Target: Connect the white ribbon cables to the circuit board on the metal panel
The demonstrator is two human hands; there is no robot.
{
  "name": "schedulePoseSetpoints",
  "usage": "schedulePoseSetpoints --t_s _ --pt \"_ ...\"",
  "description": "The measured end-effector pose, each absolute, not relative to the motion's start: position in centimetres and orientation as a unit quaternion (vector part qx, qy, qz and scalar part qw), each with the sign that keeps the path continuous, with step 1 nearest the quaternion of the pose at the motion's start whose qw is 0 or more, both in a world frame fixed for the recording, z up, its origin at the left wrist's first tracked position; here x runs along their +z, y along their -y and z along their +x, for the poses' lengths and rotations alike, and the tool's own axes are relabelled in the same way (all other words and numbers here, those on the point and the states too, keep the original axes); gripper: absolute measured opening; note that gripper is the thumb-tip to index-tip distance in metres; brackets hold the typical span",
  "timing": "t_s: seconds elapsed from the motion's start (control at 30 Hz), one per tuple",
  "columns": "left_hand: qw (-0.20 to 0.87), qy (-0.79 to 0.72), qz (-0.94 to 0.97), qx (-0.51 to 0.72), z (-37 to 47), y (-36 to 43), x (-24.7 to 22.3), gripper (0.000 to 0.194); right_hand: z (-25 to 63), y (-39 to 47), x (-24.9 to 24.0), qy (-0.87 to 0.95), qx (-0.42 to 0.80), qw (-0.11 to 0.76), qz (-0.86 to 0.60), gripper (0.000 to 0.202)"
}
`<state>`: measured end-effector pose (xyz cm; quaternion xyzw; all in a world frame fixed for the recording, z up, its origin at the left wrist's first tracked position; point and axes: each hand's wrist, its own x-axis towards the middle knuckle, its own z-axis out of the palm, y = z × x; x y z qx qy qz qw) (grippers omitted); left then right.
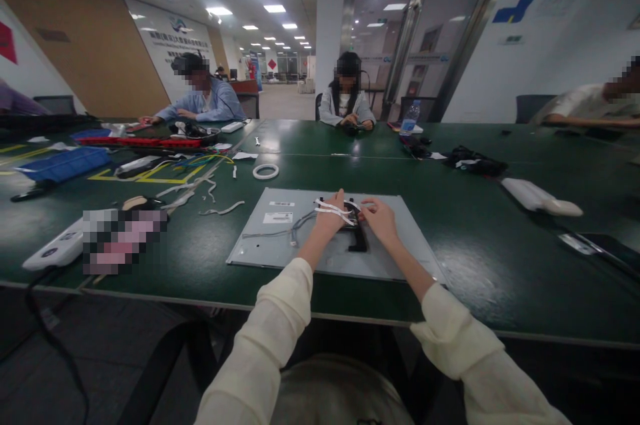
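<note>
A flat grey metal panel (280, 238) lies on the green table in front of me, with white labels and thin grey wires on it. Near its middle is a black part (358, 242). My left hand (330, 217) rests over the black part, with white tape strips (334, 209) stuck across its back and fingers. My right hand (379, 217) pinches at the end of a strip close to the black part. Both hands nearly touch each other.
A roll of white tape (265, 172) and loose tape scraps (223, 210) lie beyond the panel on the left. Blue tray (63, 164), cables and tools fill the left side. A water bottle (410, 120), black items and a white device (540, 197) lie right. Other people sit across the table.
</note>
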<state>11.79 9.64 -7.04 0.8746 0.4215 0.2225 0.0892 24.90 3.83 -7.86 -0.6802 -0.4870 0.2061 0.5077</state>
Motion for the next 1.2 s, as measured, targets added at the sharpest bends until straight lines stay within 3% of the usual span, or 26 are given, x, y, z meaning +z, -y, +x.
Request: schedulePoseSetpoints --t_s 0.63,1.2 --pt "0.114 -0.407 0.881 0.214 11.48 -9.99 -6.92 0.055 24.95 -3.74 -7.71 0.509 0.186 0.454 -0.707 0.015" --pt "0.160 -0.386 0.879 0.229 11.28 -10.50 -7.43 0.056 25.08 -3.49 -7.80 0.506 0.205 0.457 -0.702 0.018"
